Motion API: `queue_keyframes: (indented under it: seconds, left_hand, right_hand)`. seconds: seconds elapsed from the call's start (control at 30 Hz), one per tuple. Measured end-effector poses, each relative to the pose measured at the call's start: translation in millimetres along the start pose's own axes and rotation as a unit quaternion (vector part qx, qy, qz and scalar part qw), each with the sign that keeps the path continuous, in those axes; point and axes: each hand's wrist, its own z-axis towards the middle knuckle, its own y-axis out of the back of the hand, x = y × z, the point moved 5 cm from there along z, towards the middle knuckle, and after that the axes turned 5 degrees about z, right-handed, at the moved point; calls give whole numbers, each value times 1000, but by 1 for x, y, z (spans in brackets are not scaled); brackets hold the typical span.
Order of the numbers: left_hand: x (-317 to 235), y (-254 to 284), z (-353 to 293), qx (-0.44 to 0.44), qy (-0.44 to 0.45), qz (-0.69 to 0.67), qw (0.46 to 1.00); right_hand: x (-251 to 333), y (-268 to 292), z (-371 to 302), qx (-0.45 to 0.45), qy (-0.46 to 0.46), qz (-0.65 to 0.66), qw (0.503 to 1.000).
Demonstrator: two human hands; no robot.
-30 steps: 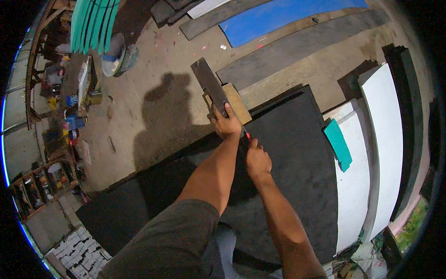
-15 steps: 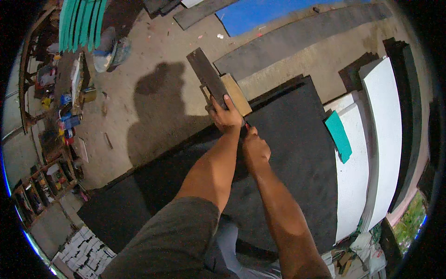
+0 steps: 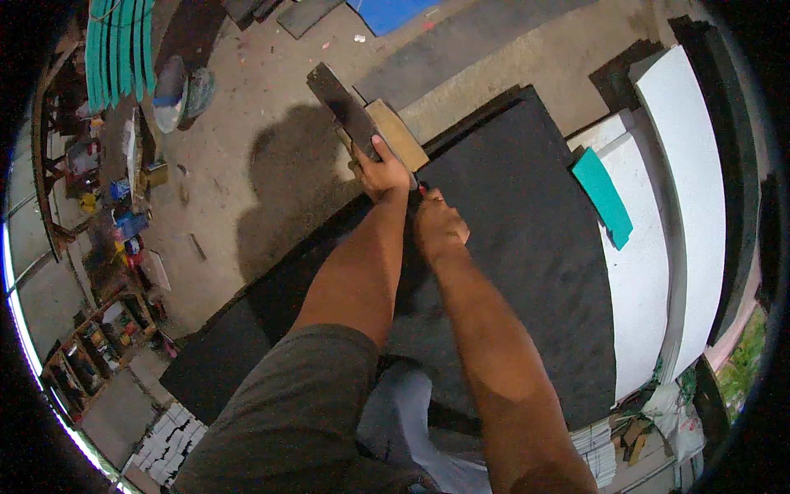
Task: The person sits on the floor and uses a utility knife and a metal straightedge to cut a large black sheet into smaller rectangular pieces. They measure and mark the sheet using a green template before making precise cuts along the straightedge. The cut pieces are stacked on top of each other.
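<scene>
Near the middle of the picture, my left hand point(image 3: 385, 174) is closed round the near end of a long dark flat strip point(image 3: 344, 103), its thumb on top and its fingers at the left edge. Against the strip's right side lies a tan rectangular block point(image 3: 397, 136). Just below and to the right, my right hand point(image 3: 440, 224) is a fist round a small tool point(image 3: 423, 189). Only a bit of red shows at its tip end, so its kind cannot be told. Both hands are over the far edge of a large black sheet point(image 3: 510, 247).
White curved sheets point(image 3: 691, 206) and a small green piece point(image 3: 602, 198) lie on the right. A long grey strip point(image 3: 469, 58) and a blue sheet point(image 3: 387, 12) are on the floor beyond. Green strips point(image 3: 119, 53), a clear container point(image 3: 197, 92) and a cluttered rack point(image 3: 99, 333) stand left.
The whole view has shifted, so the sheet, block and hands all appear higher in the picture. Both hands keep their holds and have moved little against the block.
</scene>
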Motion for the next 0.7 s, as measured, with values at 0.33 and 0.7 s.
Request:
queue_keyframes:
  seconds: [0.33,0.7]
  left_hand:
    - [48,-59,38,141,-5,13,990]
    - [19,-28,26,83,-23,-107,991]
  right_hand:
    - [-45,-13,-11,-2,-1,5,1000]
    - [-131,-37,-47,5,2,-43,999]
